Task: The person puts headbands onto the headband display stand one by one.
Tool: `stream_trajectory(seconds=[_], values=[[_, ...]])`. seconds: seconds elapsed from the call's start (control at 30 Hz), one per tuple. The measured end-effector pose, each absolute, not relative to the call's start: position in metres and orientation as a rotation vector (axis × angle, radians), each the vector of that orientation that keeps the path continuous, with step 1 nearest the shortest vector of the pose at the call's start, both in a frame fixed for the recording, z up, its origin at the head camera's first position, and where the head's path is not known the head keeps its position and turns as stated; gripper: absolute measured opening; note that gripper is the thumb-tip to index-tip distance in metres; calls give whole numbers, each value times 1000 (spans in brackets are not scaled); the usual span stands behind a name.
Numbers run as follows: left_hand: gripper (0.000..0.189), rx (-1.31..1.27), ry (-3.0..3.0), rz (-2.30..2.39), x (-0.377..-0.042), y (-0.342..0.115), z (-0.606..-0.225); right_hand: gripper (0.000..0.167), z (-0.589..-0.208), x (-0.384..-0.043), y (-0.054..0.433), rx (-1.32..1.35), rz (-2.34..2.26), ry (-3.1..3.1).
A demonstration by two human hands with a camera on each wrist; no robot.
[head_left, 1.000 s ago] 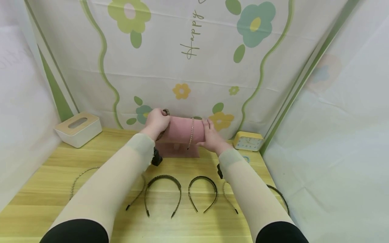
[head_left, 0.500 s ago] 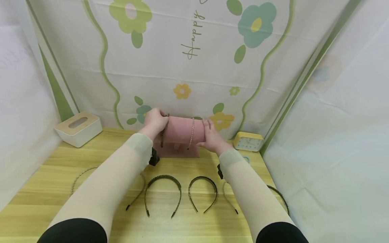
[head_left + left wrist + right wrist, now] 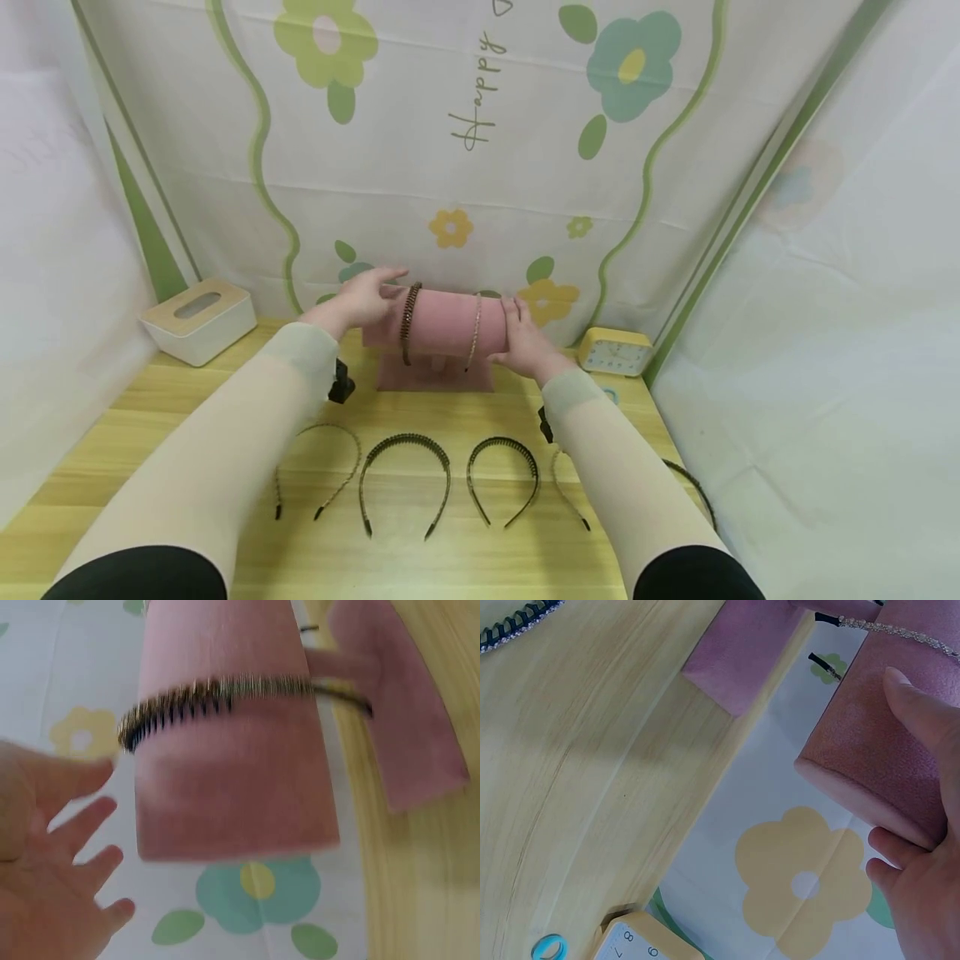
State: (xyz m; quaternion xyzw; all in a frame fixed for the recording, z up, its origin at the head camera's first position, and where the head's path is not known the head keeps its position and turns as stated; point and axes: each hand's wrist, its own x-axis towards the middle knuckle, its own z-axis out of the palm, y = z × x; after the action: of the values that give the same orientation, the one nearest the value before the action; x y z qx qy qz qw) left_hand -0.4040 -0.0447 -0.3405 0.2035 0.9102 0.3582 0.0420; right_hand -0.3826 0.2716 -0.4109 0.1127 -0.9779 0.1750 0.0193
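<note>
A pink velvet headband stand (image 3: 446, 321) with a horizontal roll stands against the back curtain. Round its left part sits a dark toothed headband (image 3: 408, 325), its teeth and one tip showing in the left wrist view. Further right on the roll hangs a thin silvery headband (image 3: 476, 333). My left hand (image 3: 360, 302) is just off the roll's left end, holding nothing; in the left wrist view its fingers (image 3: 97, 825) are spread apart. At the other end my right hand (image 3: 525, 343) holds the roll, thumb (image 3: 911, 697) across its front and two fingertips at the end face.
Several headbands lie on the wooden table, among them a toothed one (image 3: 408, 438), a smaller dark one (image 3: 501, 441) and a beaded one (image 3: 330, 426). My forearms cover parts of others. A tissue box (image 3: 202, 333) stands left, a yellow alarm clock (image 3: 615, 352) right, near a blue ring (image 3: 536, 949).
My left hand has let go of the dark headband and drawn away leftward, fingers spread. That headband now sits straight round the roll. My right hand stays at the right end.
</note>
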Motion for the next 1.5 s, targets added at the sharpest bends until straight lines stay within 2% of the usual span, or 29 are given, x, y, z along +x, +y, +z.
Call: stream_trajectory(seconds=[0.2,0.4,0.67,1.2,1.5], values=[[88,794,2794,786,-406,-49,-343,119,-411,-384,273,343,527,-3039],[100,830,2848,620,-408,-41,-348,117,-408,-381,271,348,516,-3040],[100,845,2843,625,-412,-28,-352,118,-405,-379,268,342,523,-3051],[97,868,2810,639,-407,31,-360,116,-403,-377,270,328,510,-3066],[99,860,2792,669,-410,40,-361,117,-403,-379,270,313,500,-3078]])
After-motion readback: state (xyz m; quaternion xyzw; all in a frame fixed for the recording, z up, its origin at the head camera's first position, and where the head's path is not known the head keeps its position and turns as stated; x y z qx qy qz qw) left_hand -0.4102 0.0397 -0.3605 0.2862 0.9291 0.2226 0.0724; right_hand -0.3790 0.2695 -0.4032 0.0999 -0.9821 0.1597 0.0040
